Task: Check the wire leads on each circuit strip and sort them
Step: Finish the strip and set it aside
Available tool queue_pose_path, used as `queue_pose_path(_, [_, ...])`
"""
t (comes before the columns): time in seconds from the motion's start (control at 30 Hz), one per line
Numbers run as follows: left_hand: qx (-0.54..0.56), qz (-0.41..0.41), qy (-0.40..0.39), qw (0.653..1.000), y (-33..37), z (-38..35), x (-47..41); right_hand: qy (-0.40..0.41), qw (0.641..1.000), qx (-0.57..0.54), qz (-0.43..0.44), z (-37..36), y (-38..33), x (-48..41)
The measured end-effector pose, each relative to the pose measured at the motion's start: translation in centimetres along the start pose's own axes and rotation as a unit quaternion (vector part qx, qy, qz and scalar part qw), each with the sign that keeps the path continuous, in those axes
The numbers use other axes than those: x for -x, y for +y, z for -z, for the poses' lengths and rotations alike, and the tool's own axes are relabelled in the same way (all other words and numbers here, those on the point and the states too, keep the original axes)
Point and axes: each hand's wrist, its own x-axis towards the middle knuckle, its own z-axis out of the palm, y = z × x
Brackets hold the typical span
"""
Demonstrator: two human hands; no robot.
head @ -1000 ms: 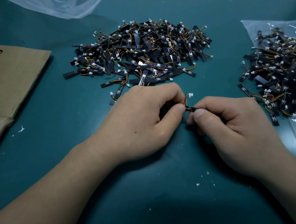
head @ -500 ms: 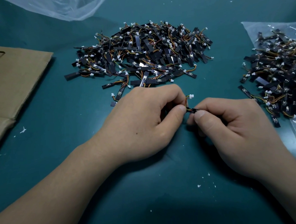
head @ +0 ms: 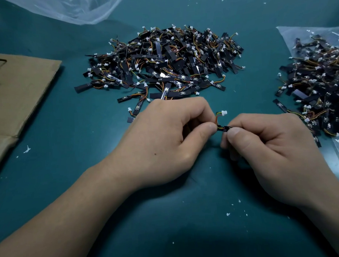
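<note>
In the head view, a single circuit strip [head: 225, 128] is held just above the green table [head: 168, 215], between the two hands and in front of the middle pile. The right hand [head: 271, 155] is curled tight, and the strip's black body is pinched between its thumb and forefinger, so that only the strip's left end is exposed. The left hand [head: 161, 140] is likewise curled, with the wire leads [head: 216, 118] pinched between thumb and forefinger close to where they join the strip. The leads arch upward from there and end in a small white connector [head: 224, 113], which stands free above the fingertips.

A large pile of strips [head: 162, 61] is spread beyond the hands, and a second pile [head: 317, 81] is heaped on a clear plastic bag [head: 288, 37] to the right. Which pile is checked cannot be told. A sheet of cardboard [head: 19, 91] lies at the left, and white scraps [head: 228, 214] are scattered on the table.

The main risk is judged to lie at the solder joints: if the leads are pulled too hard against the right hand's grip, a sound wire could be torn off. A weak joint could also be missed, since it is partly covered by the left thumb. The strip could finally be dropped onto the wrong pile, as the two look alike.
</note>
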Motion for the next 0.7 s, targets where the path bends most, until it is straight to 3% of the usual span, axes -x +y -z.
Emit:
queue_pose_path(0.17, [0.034,-0.006,0.008,0.999,-0.1,0.0,0.0,-0.018,1.0,0.009,0.008,0.1,0.1,0.0])
queue_pose_path(0.27, [0.051,-0.019,0.053,0.997,0.1,-0.1,-0.1,-0.014,0.999,0.004,0.03,0.0,0.4,0.2])
queue_pose_path(0.37, [0.045,-0.008,0.179,0.983,0.1,0.2,-0.2,0.103,0.989,-0.103,0.022,-0.1,0.9,0.0])
queue_pose_path(0.47, [0.008,0.071,0.277,0.958,-0.6,0.9,-0.5,0.176,0.966,-0.185,-0.03,-0.1,1.3,-0.5])
queue_pose_path(0.57, [-0.06,0.161,0.214,0.962,-1.0,1.1,-0.7,0.114,0.99,-0.076,-0.014,-0.2,1.3,-0.3])
queue_pose_path(0.7, [-0.145,0.17,0.101,0.969,-0.5,1.1,-0.6,0.032,0.997,0.071,-0.012,-0.7,0.7,0.1])
